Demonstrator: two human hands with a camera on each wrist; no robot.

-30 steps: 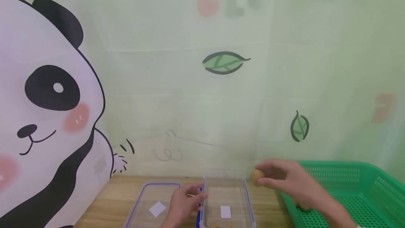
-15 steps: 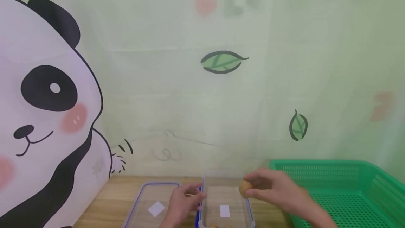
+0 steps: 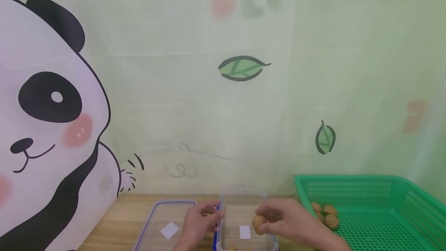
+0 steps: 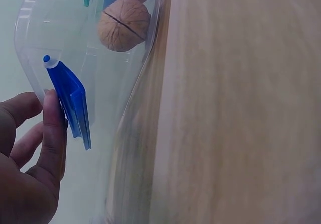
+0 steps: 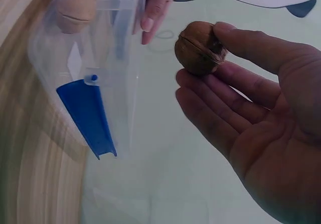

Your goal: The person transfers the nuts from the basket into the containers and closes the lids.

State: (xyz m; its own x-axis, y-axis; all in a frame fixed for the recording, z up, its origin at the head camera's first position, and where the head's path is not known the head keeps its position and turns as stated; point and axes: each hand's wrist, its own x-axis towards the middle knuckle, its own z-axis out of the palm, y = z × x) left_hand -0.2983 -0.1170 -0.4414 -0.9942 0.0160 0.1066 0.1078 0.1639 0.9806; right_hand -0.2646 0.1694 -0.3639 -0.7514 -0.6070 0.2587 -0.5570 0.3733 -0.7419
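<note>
The fingers (image 5: 200, 86) of the right hand (image 3: 283, 218) are pinching a walnut (image 5: 198, 48), with the thumb set to one side and fingertips to the other, so that much of the shell is left bare. In the head view the walnut is seen against the 3 o'clock wall of a clear box (image 5: 123, 108); its height over the rim cannot be told there, though in the right wrist view it is shown apart from the box. The fingers of the left hand (image 3: 198, 220) are rested, loosely bent, against the box's 9 o'clock side, just beside a blue clip (image 4: 72, 98).

The walnut can be judged light, hard and stiff, so little squeeze should be needed. Because it is round, it may be rolled out of an off-centre pinch; some bite should be given by the wrinkled shell. It is best taken across its widest part. The box, thin-walled and probably light, could easily be nudged and is best steadied by its side wall rather than by the hanging clip.

More walnuts (image 3: 331, 222) are gathered along the 9 o'clock side of a green basket (image 3: 352, 178), placed at 3 o'clock on the desk (image 4: 235, 103). A lid (image 3: 170, 212) is laid at the box's 9 o'clock.
</note>
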